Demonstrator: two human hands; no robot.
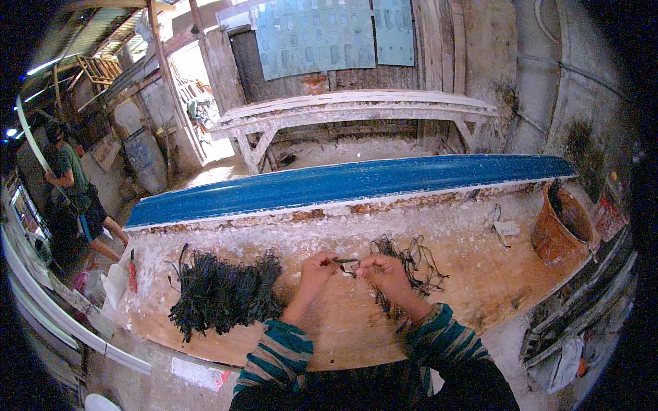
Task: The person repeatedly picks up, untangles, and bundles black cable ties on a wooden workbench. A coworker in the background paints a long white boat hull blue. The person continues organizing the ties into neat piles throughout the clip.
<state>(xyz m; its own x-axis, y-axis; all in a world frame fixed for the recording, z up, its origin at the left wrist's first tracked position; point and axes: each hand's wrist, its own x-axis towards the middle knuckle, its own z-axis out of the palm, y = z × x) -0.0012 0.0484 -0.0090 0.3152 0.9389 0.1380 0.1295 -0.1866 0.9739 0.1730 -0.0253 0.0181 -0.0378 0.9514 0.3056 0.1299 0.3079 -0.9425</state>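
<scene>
Over the wooden worktable (pixel 329 335) both my hands are raised close together, fingers pinched. A short black cord (pixel 347 261) stretches between them, bent into a small loop. My left hand (pixel 319 270) grips one end of it, and my right hand (pixel 385 274) grips the other. To the left lies a thick pile of black cords (pixel 223 291), bundled side by side. Beside and partly behind my right hand is a looser tangle of thin black cords (pixel 426 264).
A long blue panel (pixel 343 181) lies along the table's far side. An orange-brown bucket (pixel 548 236) stands at the right, a red-handled tool (pixel 132 274) at the left. Beyond is a whitish bench (pixel 356 109). Another person (pixel 75 178) stands far left.
</scene>
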